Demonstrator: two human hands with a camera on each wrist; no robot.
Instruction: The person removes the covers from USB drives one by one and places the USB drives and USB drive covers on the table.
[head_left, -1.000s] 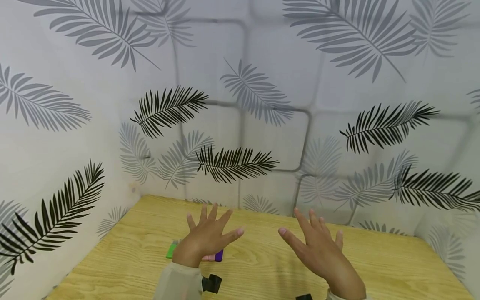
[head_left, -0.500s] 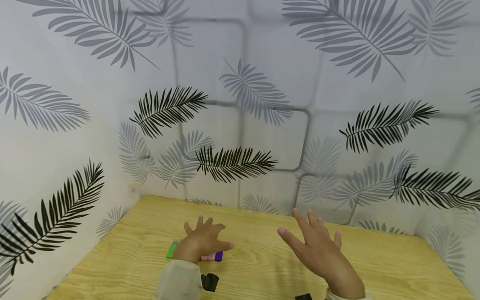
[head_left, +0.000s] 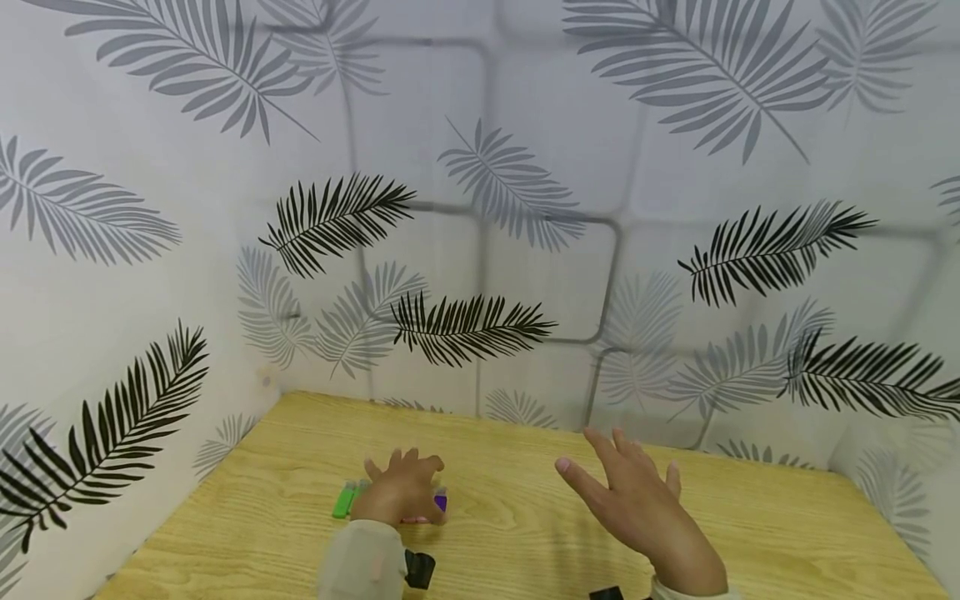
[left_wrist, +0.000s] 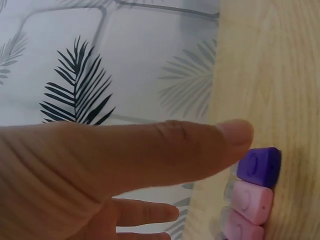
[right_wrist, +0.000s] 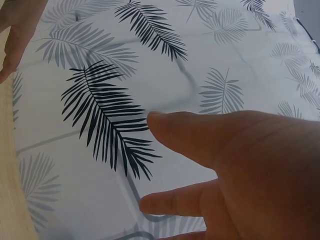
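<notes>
My left hand hovers low over a row of small coloured pieces at the left of the table, its fingers spread and slightly bent. Green pieces show to the left of it, and a purple piece shows by the thumb. Up close in the left wrist view, the purple block and two pink blocks stand side by side, with clear parts on one side. The thumb tip overlaps the purple block there. The hand hides the middle of the row. My right hand is raised over the table, fingers spread, holding nothing.
The wood-grain table runs back to a white leaf-patterned curtain, which also hangs along the left side. A black wrist mount sits by the left sleeve.
The left hand has come down and nearer onto the row, its fingers bending more and the thumb dropping towards the purple piece. The right hand has barely moved.
</notes>
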